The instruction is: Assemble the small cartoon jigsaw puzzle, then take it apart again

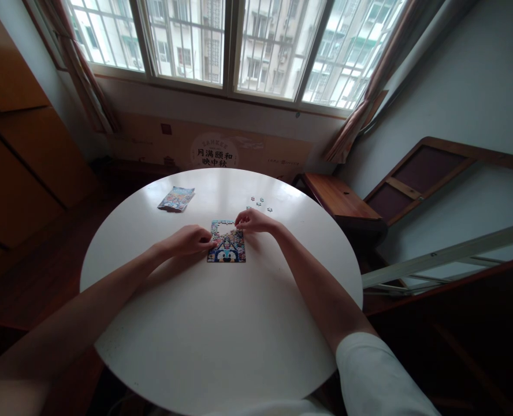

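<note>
Colourful jigsaw puzzle (226,249), top unfilled; left grip (190,240), right grip (252,221) curled at its edges; whether holding pieces: indiscernible.

Daylight came through a wide barred window (239,46) flanked by tied-back curtains (83,75), with a printed cardboard panel (213,151) leaning beneath the sill. A round white surface (204,335) stood on a dark wooden floor (35,271), with wooden cabinets (18,144) at the left. At the right, a low wooden bench (338,199) and a framed wooden panel (416,173) stood against the pale wall (468,86).

Bare forearms (122,277) lead to the left hand (189,240) and right hand (254,221); a white short sleeve (378,375) covers the right shoulder.
</note>
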### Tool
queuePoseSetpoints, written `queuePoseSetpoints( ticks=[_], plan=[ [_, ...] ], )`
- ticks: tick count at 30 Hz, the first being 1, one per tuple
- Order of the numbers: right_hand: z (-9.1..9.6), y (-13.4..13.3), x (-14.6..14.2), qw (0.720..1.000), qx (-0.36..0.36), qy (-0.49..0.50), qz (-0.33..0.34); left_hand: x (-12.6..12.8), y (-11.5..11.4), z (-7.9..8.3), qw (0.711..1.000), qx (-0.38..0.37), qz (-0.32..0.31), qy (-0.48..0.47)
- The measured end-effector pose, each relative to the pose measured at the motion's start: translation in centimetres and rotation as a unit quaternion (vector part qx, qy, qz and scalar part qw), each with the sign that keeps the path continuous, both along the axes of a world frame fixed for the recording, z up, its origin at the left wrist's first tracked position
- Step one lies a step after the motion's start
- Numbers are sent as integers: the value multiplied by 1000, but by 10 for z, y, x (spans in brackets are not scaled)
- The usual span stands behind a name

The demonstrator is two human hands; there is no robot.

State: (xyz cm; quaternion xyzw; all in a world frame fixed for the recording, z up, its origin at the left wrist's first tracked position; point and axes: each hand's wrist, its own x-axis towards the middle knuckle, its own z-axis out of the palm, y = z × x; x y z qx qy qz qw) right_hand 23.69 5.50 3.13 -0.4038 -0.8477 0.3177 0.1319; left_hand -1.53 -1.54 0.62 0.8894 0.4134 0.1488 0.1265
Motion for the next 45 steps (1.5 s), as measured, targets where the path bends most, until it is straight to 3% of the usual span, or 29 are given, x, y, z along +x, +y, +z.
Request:
queuePoseSetpoints(
  ticks=[13, 26, 37, 45],
  plan=[
    [-4, -3, -7, 1000, 11, -12, 14, 2, 1, 1, 1000, 4, -1, -4],
    [1, -1, 1, 999, 32, 0, -22, 0, 2, -1, 1000, -10, -5, -5],
    [15, 13, 41, 989, 52, 48, -132, 2, -5, 5, 1000, -11, 11, 2],
    [14, 16, 49, 989, 3, -51, -140, 0, -2, 1, 1000, -1, 1, -5]
  ],
)
